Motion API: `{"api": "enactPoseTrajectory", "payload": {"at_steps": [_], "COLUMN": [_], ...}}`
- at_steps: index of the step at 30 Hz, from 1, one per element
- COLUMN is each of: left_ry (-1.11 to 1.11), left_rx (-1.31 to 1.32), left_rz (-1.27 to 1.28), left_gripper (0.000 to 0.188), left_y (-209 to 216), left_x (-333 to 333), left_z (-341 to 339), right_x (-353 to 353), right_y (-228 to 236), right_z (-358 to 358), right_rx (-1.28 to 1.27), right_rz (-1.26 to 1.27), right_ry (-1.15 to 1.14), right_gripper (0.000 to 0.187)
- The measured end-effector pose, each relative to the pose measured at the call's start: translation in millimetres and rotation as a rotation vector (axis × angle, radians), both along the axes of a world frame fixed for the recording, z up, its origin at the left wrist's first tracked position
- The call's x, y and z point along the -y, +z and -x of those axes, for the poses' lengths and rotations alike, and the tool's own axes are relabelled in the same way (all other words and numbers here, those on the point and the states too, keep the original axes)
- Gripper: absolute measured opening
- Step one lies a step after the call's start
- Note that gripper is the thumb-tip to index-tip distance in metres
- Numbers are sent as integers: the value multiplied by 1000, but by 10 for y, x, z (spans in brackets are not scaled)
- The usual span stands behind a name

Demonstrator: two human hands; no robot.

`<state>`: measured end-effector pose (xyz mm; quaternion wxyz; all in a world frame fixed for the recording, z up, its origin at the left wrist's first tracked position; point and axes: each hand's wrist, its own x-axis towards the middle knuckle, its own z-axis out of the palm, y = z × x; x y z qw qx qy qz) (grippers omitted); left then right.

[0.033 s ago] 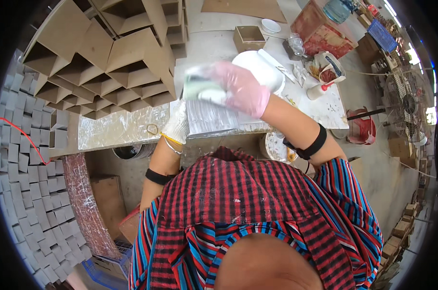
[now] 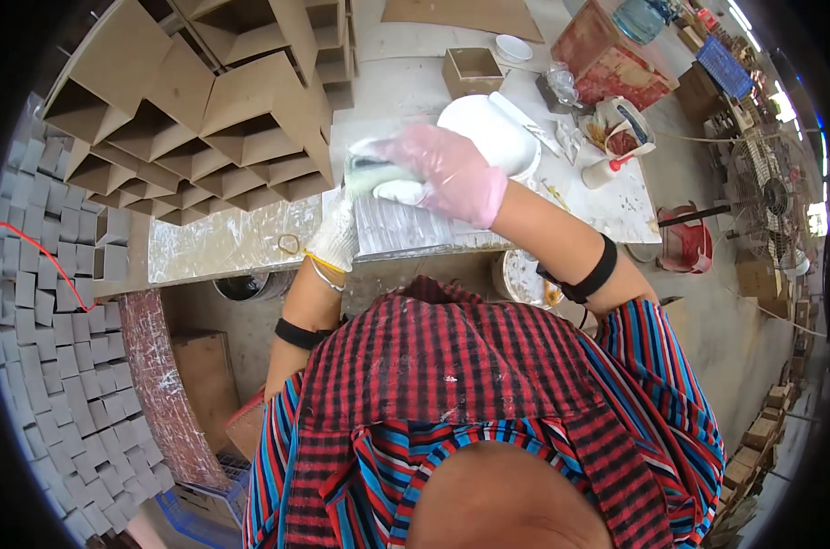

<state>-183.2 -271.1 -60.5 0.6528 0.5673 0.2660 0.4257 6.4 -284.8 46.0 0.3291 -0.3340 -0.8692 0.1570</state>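
Observation:
My right hand (image 2: pixel 447 174), in a pink plastic glove, is closed round a pale green pad (image 2: pixel 380 178) smeared with white; motion blurs it and its exact kind is unclear. It is above a grey, white-streaked sheet (image 2: pixel 401 227) at the table's near edge. My left hand (image 2: pixel 334 231) wears a white knitted glove with a yellow cuff and lies against the sheet's left edge. Its fingers are hidden behind the pad and the stacked boxes. Just right of my right hand is a round tub of white paste (image 2: pixel 490 133), with a flat white blade (image 2: pixel 523 121) across its rim.
Open cardboard boxes (image 2: pixel 214 110) are stacked high on the left. Behind the tub stand a small square box (image 2: pixel 472 71) and a white bowl (image 2: pixel 514 48). A red-nozzled bottle (image 2: pixel 605 172) is at the right. Several grey boxes (image 2: pixel 76 366) pile up beyond the table's left end.
My right hand and the pad have shifted slightly left over the sheet. The left hand stays in place.

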Motion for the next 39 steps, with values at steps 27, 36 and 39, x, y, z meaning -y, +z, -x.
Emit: {"api": "enactPoseTrajectory", "payload": {"at_steps": [27,36,39], "left_ry": [-39,28,34], "left_rx": [313,266,260], "left_rz": [529,586,673], "left_gripper": [40,46,46], "left_y": [117,75,77], "left_x": [-101,-98,-98], "left_z": [-61,-146,-174], "right_x": [106,207,5], "right_y": [-389,-249,-228], "right_z": [-131,-108,-98], "right_rx": [-173,-52,-159], "right_rz": [-95,-64,93], "right_ry": [115,109,166], "right_gripper": [49,55,48]}}
